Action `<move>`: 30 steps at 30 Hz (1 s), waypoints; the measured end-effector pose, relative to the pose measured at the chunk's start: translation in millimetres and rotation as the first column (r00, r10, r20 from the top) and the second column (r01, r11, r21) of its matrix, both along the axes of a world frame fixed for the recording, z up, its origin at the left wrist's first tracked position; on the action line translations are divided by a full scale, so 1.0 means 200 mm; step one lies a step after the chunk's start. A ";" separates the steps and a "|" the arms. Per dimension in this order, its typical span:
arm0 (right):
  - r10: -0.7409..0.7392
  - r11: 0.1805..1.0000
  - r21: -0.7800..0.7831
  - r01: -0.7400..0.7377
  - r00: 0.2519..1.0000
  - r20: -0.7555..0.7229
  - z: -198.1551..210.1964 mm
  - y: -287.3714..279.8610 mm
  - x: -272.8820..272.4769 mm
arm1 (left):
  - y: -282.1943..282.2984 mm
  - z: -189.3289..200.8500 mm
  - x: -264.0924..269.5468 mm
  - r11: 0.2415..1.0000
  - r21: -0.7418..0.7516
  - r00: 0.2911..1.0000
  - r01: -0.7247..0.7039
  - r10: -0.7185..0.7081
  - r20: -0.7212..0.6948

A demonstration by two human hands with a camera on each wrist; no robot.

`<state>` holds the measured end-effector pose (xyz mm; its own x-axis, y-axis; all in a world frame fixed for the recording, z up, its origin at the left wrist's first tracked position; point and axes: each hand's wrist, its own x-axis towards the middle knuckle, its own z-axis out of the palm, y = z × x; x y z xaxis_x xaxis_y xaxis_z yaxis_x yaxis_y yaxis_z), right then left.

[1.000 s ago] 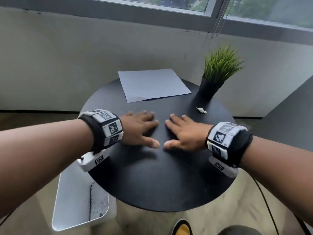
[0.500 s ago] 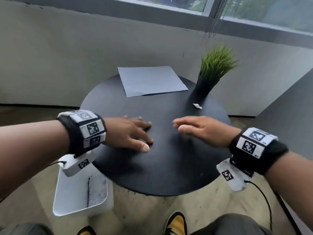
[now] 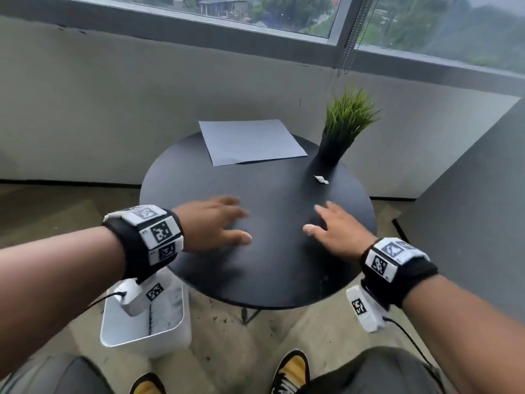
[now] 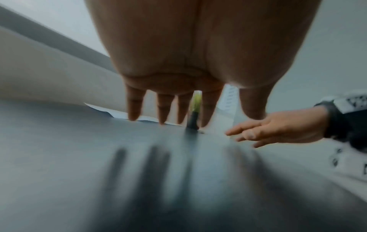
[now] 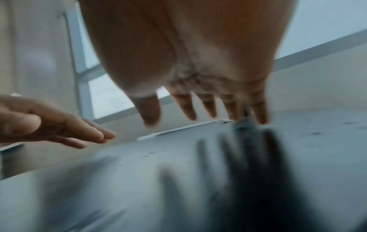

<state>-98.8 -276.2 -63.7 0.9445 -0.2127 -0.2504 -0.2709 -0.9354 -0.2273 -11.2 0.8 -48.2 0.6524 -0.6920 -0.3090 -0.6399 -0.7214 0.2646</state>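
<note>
Fingers (image 4: pixel 134 106) splayed, left hand (image 3: pixel 210 223) and right hand (image 3: pixel 341 234) hover over round matte-black table (image 3: pixel 278 268).

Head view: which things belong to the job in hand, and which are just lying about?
In hand: left hand and right hand, both open over the black round table; probably the paper scrap, nearest the right hand.
Lying about: sheet of paper at the far edge; potted plant; white bin on the floor.

The round black table (image 3: pixel 272 260) bears a paper sheet (image 3: pixel 250 141), potted plant (image 3: pixel 334 147), white scrap (image 3: pixel 321 179)
</note>
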 end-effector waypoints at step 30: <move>0.437 0.896 0.016 -0.444 0.872 -0.220 0.00 0.31 -0.23 | 0.06 -0.09 -0.01 0.990 -0.024 0.989 -0.136 0.137 0.056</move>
